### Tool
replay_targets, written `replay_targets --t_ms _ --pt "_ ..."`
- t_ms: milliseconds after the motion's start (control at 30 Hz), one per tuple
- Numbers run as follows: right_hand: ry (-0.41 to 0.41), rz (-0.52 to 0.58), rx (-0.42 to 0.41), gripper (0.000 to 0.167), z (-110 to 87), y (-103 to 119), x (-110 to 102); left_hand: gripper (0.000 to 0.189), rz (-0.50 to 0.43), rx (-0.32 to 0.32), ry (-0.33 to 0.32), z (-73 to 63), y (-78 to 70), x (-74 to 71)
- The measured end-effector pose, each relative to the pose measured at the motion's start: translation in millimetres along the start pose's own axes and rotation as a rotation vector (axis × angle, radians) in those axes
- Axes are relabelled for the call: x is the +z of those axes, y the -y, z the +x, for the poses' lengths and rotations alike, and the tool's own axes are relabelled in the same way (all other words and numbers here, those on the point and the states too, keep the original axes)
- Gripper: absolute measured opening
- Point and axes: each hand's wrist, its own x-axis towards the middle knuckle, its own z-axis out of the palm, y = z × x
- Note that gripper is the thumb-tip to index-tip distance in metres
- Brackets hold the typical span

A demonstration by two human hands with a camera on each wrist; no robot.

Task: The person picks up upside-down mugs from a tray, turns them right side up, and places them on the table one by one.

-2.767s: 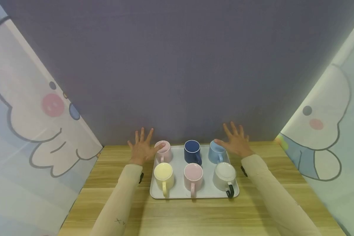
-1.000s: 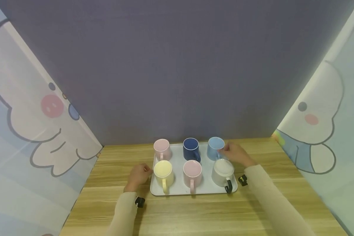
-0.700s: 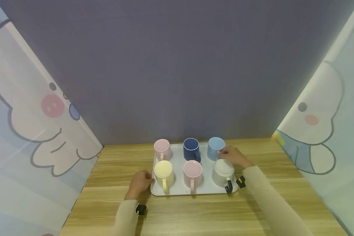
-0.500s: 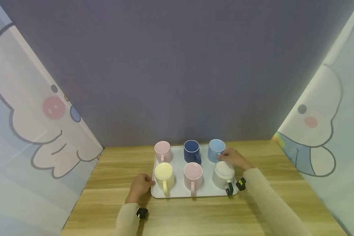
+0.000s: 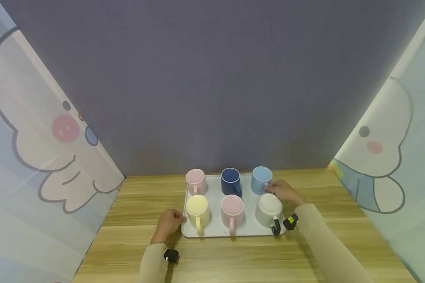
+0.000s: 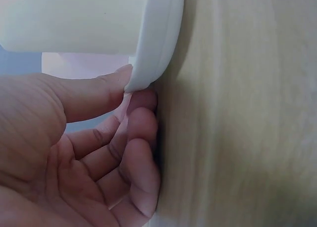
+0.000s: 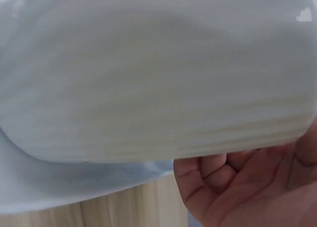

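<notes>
A white tray (image 5: 248, 228) bears several mugs in two rows. My left hand (image 5: 168, 224) is at the tray's left edge; in the left wrist view its thumb lies on top of the rim with curled fingers below, pinching it. At the back right stands a light blue mug (image 5: 260, 181), whose handle my right hand (image 5: 285, 191) pinches between thumb and fingers. Just in front of that hand is a white mug (image 5: 267, 212) with a black-ended handle, which hides the blue mug in the right wrist view. The yellow mug (image 5: 197, 210) is nearest my left hand.
A navy mug (image 5: 230, 181) and a pink mug (image 5: 195, 182) stand in the back row, another pink mug (image 5: 231, 212) in front. The tray lies on a wood-grain table (image 5: 226, 259). A dark grey panel (image 5: 212, 98) rises behind; cartoon-printed curtains (image 5: 382, 157) flank the table.
Both hands, spread wide at first, have come down: the left to the tray's left edge, the right onto the light blue mug's handle. That handle now points slightly more to the right.
</notes>
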Motion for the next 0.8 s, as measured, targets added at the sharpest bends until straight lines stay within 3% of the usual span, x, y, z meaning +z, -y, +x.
replay_targets --t_ms 233,433,567,800 --pt "-0.01 0.081 0.009 0.038 1.7 -5.9 2.3 0.018 -0.001 -0.016 0.002 1.2 1.5 0.8" --pt "-0.066 0.14 0.05 0.034 0.3 -7.6 3.8 0.017 -0.01 -0.019 -0.003 0.5 1.6 2.8" --pt "-0.107 0.179 0.035 0.033 -0.3 -7.5 5.6 0.016 -0.016 -0.014 -0.01 -1.0 0.4 2.6" --pt "-0.151 0.18 0.02 0.032 -1.5 -3.1 7.9 0.016 -0.027 -0.023 -0.007 -2.0 -1.1 1.1"
